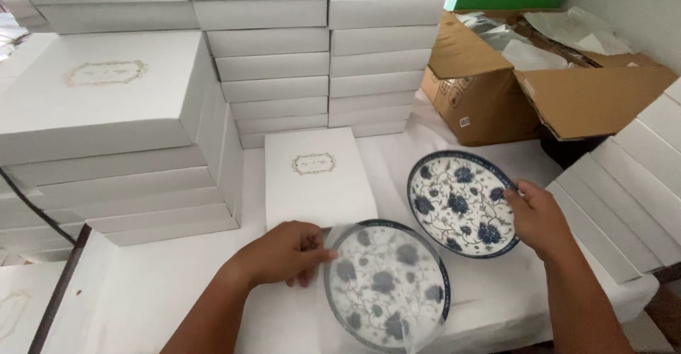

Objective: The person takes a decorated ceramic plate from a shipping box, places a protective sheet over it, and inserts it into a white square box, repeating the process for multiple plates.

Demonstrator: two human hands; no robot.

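Note:
Two round plates with blue flower patterns lie on a white-covered table (pixel 163 290). The near plate (pixel 386 283) is covered by a thin translucent sheet (pixel 376 255); my left hand (pixel 287 253) pinches that sheet at the plate's left rim. The far plate (pixel 461 201) is uncovered and tilted a little, and my right hand (pixel 538 216) grips its right rim. A flat white gift box (pixel 312 177) with a gold emblem lies just behind the near plate.
Tall stacks of white flat boxes stand at the left (pixel 106 113) and the back (pixel 326 49). An open brown carton (pixel 518 77) with paper sits back right. More white boxes (pixel 631 184) lean at the right edge.

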